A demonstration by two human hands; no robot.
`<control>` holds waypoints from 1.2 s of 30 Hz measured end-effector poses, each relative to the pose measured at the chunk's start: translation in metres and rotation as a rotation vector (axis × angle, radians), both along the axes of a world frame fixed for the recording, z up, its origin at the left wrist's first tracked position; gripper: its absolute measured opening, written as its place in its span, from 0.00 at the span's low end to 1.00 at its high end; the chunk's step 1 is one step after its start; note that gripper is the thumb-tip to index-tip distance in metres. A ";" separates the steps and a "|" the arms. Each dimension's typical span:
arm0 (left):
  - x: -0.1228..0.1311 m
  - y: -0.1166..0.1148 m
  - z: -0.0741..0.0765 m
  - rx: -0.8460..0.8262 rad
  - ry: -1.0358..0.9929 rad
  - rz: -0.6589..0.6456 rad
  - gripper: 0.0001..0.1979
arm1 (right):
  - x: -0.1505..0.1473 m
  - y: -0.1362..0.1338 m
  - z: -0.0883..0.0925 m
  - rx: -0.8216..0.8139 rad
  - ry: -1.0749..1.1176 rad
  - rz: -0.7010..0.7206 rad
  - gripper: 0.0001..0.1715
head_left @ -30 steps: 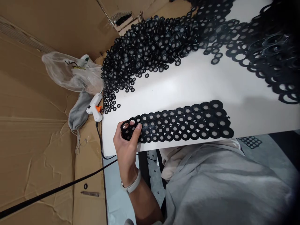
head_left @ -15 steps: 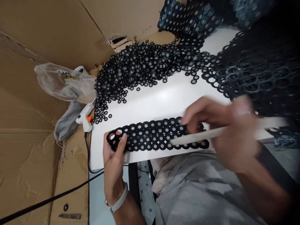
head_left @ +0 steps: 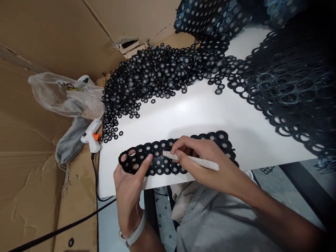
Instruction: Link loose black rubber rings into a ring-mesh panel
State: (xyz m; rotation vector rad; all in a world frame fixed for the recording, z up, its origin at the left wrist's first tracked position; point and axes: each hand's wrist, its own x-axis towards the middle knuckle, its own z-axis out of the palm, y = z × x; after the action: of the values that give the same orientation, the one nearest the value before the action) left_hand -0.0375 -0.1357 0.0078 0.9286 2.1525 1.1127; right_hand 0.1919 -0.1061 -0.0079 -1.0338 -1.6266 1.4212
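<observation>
A black strip of joined rings point(head_left: 168, 155) lies along the near edge of the white table point(head_left: 204, 115). My left hand point(head_left: 130, 183) grips the strip's left end, thumb on top and fingers under the edge. My right hand point(head_left: 207, 162) is closed around a white stick point(head_left: 190, 159), whose tip rests on the strip's middle. My right fingers cover part of the strip.
A heap of loose black rings point(head_left: 157, 75) fills the table's far left. Large black ring sheets point(head_left: 294, 87) cover the right side. A white glue gun point(head_left: 90, 134), grey cloth point(head_left: 69, 143) and plastic bag point(head_left: 65, 94) lie on cardboard at the left. A black cable point(head_left: 78, 220) runs below.
My right hand came in from the right with the white stick and settled on the strip's middle. My left hand kept its hold on the strip's left end.
</observation>
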 end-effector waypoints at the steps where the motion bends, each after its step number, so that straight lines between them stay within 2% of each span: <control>1: 0.001 0.000 0.001 0.008 -0.001 0.005 0.31 | 0.000 0.000 0.000 0.002 0.000 0.002 0.09; 5: 0.000 -0.002 0.000 0.054 0.005 0.003 0.29 | 0.001 -0.001 0.001 -0.001 0.004 0.021 0.09; 11: -0.008 -0.012 -0.013 0.181 -0.017 -0.071 0.24 | -0.002 -0.002 -0.001 0.085 -0.085 0.074 0.13; 13: -0.010 -0.013 -0.016 0.184 -0.023 -0.052 0.25 | -0.003 -0.002 -0.001 0.087 -0.079 0.074 0.14; 17: -0.014 -0.012 -0.017 0.159 -0.054 0.017 0.30 | -0.001 -0.001 -0.001 -0.021 -0.014 0.046 0.15; 20: -0.017 -0.011 -0.016 0.138 -0.074 0.002 0.29 | 0.002 0.000 0.002 -0.059 0.027 0.019 0.12; 25: -0.017 -0.011 -0.019 0.169 -0.176 0.038 0.29 | 0.003 0.002 0.006 -0.067 0.037 0.135 0.12; 27: -0.015 -0.012 -0.020 0.190 -0.169 0.055 0.28 | 0.002 0.002 0.005 -0.056 0.026 0.139 0.12; 32: -0.016 -0.014 -0.022 0.272 -0.132 -0.018 0.21 | -0.001 -0.001 0.000 0.011 -0.021 0.101 0.12; 36: -0.018 -0.018 -0.025 0.285 -0.069 -0.081 0.19 | -0.007 -0.002 -0.001 0.089 -0.127 0.101 0.14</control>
State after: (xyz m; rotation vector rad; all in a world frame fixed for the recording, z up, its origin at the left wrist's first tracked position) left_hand -0.0556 -0.1537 -0.0167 1.0735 1.9154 1.4135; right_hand 0.1849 -0.1083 -0.0089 -1.0212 -1.8404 1.3579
